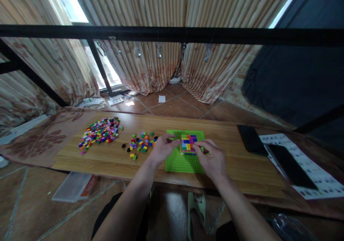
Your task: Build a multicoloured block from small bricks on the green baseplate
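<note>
A multicoloured stack of toy building bricks (188, 143) stands on a bright green studded baseplate (176, 164). My left hand (163, 148) is at the stack's left side, fingers apart, with a fingertip close to or touching its edge. At the right side is my right hand (213, 158), thumb and forefinger pinched together over the stack's right edge. Whatever lies between those fingertips is too small to make out. Loose bricks (143, 142) are scattered left of the baseplate, some partly hidden behind my left hand.
A large pile of small bricks (100, 130) lies farther left on the wooden table (107, 162). To the right are a black phone-like object (252, 139), a printed sheet (326, 178) and another dark flat device (291, 165). A black metal bar (172, 34) crosses beyond the table.
</note>
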`<action>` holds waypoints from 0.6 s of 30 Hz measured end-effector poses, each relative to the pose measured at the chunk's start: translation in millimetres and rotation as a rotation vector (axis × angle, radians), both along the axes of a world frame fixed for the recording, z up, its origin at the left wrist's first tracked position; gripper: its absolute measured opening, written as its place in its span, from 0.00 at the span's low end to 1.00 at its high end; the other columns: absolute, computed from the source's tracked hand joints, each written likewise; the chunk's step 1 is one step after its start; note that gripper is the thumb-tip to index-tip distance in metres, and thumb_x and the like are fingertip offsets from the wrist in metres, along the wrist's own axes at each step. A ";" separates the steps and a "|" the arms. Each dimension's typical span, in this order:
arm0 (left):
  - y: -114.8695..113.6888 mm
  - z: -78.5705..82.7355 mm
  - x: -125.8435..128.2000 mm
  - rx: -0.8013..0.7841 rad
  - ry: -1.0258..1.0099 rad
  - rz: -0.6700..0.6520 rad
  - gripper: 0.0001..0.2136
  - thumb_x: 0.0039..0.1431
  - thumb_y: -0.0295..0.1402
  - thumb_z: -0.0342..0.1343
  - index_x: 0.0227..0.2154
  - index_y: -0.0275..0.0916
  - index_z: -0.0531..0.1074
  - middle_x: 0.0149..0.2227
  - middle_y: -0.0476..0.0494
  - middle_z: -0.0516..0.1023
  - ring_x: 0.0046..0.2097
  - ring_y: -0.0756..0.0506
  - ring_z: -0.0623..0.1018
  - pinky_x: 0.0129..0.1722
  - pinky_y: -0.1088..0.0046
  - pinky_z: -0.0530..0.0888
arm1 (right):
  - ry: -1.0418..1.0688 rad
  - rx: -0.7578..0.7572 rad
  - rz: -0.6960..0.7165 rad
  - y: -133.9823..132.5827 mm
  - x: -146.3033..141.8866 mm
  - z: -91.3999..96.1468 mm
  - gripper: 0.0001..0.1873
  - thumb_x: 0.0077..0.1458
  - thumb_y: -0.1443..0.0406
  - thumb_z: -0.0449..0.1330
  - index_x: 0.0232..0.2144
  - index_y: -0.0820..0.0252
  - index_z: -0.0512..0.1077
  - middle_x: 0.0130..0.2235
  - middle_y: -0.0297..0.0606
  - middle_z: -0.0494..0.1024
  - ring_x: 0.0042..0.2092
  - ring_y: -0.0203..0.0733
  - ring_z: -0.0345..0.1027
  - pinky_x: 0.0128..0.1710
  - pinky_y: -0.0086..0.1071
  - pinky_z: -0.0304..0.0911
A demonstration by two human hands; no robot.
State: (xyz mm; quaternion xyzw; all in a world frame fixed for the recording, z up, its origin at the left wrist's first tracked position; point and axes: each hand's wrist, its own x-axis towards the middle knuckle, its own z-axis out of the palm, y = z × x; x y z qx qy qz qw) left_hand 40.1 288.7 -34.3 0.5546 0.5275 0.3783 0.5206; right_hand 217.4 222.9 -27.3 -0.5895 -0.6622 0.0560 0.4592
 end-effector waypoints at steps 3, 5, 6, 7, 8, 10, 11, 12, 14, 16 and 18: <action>11.1 5.4 -23.8 0.049 0.028 0.069 0.13 0.47 0.36 0.57 0.34 0.33 0.75 0.21 0.51 0.71 0.24 0.53 0.67 0.24 0.78 0.63 | 0.098 0.057 -0.093 3.0 3.3 6.6 0.09 0.56 0.60 0.58 0.29 0.56 0.76 0.29 0.35 0.75 0.27 0.36 0.66 0.28 0.30 0.62; 18.3 6.6 -41.6 0.093 0.096 0.106 0.10 0.47 0.35 0.56 0.29 0.34 0.76 0.22 0.51 0.72 0.25 0.52 0.68 0.25 0.78 0.63 | 0.142 0.074 -0.125 4.3 4.9 8.9 0.09 0.56 0.60 0.58 0.29 0.56 0.76 0.29 0.35 0.75 0.27 0.36 0.66 0.27 0.30 0.62; 21.3 6.7 -50.6 0.116 0.134 0.112 0.09 0.46 0.34 0.55 0.27 0.34 0.76 0.22 0.50 0.72 0.26 0.52 0.69 0.25 0.78 0.63 | 0.157 0.078 -0.130 4.5 5.4 9.6 0.09 0.55 0.60 0.59 0.29 0.56 0.76 0.28 0.34 0.75 0.27 0.36 0.66 0.28 0.30 0.62; 23.6 6.7 -59.5 0.132 0.172 0.108 0.08 0.46 0.34 0.55 0.25 0.34 0.75 0.21 0.50 0.72 0.26 0.51 0.69 0.25 0.78 0.63 | 0.167 0.080 -0.130 4.3 5.5 10.0 0.09 0.55 0.59 0.59 0.29 0.56 0.76 0.29 0.34 0.75 0.27 0.37 0.66 0.28 0.30 0.62; 25.3 6.8 -68.1 0.141 0.207 0.107 0.08 0.45 0.33 0.55 0.23 0.34 0.75 0.21 0.50 0.72 0.26 0.51 0.69 0.25 0.78 0.63 | 0.175 0.084 -0.130 3.9 5.5 10.1 0.10 0.55 0.59 0.59 0.29 0.56 0.76 0.29 0.34 0.75 0.27 0.37 0.66 0.28 0.31 0.62; 26.6 8.0 -84.4 0.134 0.272 0.111 0.07 0.43 0.32 0.55 0.22 0.34 0.75 0.21 0.49 0.73 0.25 0.51 0.69 0.24 0.78 0.63 | 0.171 0.089 -0.126 2.8 5.4 10.1 0.10 0.55 0.59 0.59 0.29 0.56 0.76 0.28 0.34 0.75 0.27 0.37 0.66 0.28 0.31 0.62; 26.3 9.1 -91.6 0.128 0.304 0.119 0.07 0.42 0.31 0.55 0.23 0.33 0.76 0.21 0.49 0.73 0.25 0.51 0.69 0.24 0.78 0.63 | 0.164 0.094 -0.126 2.3 5.4 9.9 0.10 0.55 0.59 0.59 0.29 0.57 0.76 0.28 0.34 0.75 0.27 0.37 0.66 0.28 0.31 0.61; 25.7 10.4 -98.2 0.124 0.338 0.128 0.07 0.42 0.30 0.55 0.23 0.33 0.76 0.20 0.50 0.73 0.24 0.52 0.68 0.24 0.78 0.63 | 0.152 0.091 -0.128 2.0 5.5 9.6 0.10 0.55 0.58 0.60 0.28 0.57 0.77 0.28 0.34 0.75 0.27 0.37 0.66 0.28 0.31 0.61; 23.7 13.2 -108.6 0.123 0.401 0.124 0.07 0.42 0.29 0.56 0.23 0.33 0.77 0.19 0.50 0.72 0.24 0.52 0.67 0.24 0.78 0.62 | 0.141 0.082 -0.134 2.0 5.8 9.0 0.10 0.54 0.57 0.61 0.28 0.56 0.77 0.28 0.34 0.75 0.27 0.37 0.66 0.28 0.32 0.61; 21.3 14.8 -114.4 0.127 0.460 0.101 0.06 0.42 0.27 0.56 0.23 0.33 0.77 0.18 0.50 0.72 0.23 0.52 0.67 0.24 0.78 0.62 | 0.142 0.073 -0.131 2.5 5.8 8.3 0.10 0.54 0.57 0.61 0.29 0.56 0.77 0.29 0.35 0.75 0.28 0.38 0.67 0.29 0.32 0.62; 19.0 14.1 -114.8 0.133 0.532 0.078 0.06 0.42 0.25 0.56 0.23 0.34 0.78 0.19 0.50 0.72 0.24 0.51 0.68 0.25 0.77 0.62 | 0.143 0.066 -0.119 2.9 5.0 7.5 0.10 0.54 0.56 0.61 0.29 0.55 0.77 0.30 0.35 0.76 0.28 0.37 0.67 0.29 0.32 0.62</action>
